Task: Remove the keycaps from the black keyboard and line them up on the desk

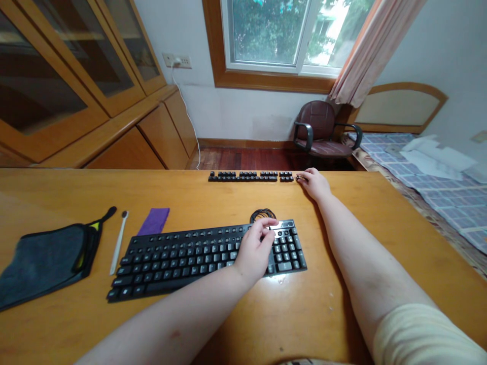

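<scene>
A black keyboard (178, 261) lies at a slant on the wooden desk, and keycaps are gone from its upper rows. My left hand (255, 251) rests over its right part, beside the number pad. The index finger is stretched and apart from the thumb, the other fingers are bent, and I see nothing held. Near the desk's far edge, my right hand (312, 183) pinches a small dark keycap (299, 177) at the right end of two lined-up rows of loose black keycaps (249, 178). A coiled black cable (262, 214) lies behind the keyboard.
On the desk's left lie a dark grey cloth with a black loop (49, 253), a white-handled toothbrush (119, 246) and a purple cloth (154, 221) touching the keyboard's back edge. Beyond the desk stand an armchair (321, 126), a bed (437, 172) and a cabinet (167, 126).
</scene>
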Action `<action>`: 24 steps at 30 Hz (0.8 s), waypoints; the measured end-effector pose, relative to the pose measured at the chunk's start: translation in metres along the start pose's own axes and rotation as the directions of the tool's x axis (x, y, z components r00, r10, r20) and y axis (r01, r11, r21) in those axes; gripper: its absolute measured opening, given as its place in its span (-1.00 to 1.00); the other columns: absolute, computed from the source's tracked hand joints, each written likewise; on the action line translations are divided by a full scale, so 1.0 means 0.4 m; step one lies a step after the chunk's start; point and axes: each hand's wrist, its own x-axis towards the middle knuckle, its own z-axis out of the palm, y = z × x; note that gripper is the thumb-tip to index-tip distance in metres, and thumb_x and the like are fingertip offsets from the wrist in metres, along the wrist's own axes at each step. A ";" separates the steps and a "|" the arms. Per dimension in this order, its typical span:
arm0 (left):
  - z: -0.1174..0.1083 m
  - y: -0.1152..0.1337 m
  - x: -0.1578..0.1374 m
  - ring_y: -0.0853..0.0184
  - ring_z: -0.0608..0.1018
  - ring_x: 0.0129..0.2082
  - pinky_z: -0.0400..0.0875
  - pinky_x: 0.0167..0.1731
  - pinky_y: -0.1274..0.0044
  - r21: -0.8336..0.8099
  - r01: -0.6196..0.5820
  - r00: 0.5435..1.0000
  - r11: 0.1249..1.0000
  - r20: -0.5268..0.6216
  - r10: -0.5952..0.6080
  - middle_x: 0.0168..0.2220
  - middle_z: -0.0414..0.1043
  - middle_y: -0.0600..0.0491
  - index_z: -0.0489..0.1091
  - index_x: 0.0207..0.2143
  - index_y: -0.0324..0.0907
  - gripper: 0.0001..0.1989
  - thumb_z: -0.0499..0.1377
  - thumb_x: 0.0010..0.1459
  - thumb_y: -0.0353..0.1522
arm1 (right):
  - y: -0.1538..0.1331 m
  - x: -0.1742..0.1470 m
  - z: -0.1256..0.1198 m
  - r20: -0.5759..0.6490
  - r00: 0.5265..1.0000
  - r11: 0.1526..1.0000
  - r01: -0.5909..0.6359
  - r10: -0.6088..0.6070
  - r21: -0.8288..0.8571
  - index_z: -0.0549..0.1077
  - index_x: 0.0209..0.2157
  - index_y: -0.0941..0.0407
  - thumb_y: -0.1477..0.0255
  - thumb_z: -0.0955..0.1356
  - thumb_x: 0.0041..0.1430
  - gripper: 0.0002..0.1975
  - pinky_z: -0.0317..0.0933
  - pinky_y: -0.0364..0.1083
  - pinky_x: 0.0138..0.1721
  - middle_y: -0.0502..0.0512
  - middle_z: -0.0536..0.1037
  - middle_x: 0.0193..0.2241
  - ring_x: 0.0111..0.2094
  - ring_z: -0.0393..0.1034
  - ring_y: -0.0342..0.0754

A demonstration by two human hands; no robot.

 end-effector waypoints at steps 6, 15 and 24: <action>0.000 0.005 0.001 0.35 0.45 -0.32 0.32 -0.20 0.47 0.017 -0.021 1.000 1.000 0.011 0.021 -0.27 0.45 0.02 0.36 -0.15 -0.15 -0.78 0.03 0.16 -0.41 | 0.000 0.001 0.000 0.014 1.000 1.000 -0.008 0.008 -0.001 0.51 -0.17 0.02 0.23 0.26 0.14 -0.70 0.24 -0.06 -0.27 0.12 0.41 -0.15 -0.23 0.35 0.01; -0.002 0.000 -0.001 0.37 0.45 -0.33 0.32 -0.23 0.49 0.023 -0.011 1.000 1.000 0.021 0.010 -0.16 0.44 0.00 0.35 -0.14 -0.15 -0.78 0.03 0.17 -0.41 | 0.038 -0.007 -0.009 -0.054 0.995 0.993 -0.075 0.080 0.089 0.48 -0.14 0.07 0.24 0.26 0.14 -0.67 0.23 -0.03 -0.18 0.15 0.41 -0.18 -0.20 0.34 0.03; -0.003 0.001 0.001 0.39 0.44 -0.34 0.32 -0.23 0.51 0.017 -0.012 1.000 1.000 0.027 0.012 -0.17 0.44 0.02 0.34 -0.14 -0.15 -0.79 0.03 0.17 -0.42 | 0.074 -0.008 -0.008 -0.077 0.983 0.979 -0.153 0.165 0.136 0.51 -0.21 0.12 0.39 0.23 0.10 -0.71 0.22 -0.01 -0.13 0.18 0.44 -0.21 -0.20 0.34 0.05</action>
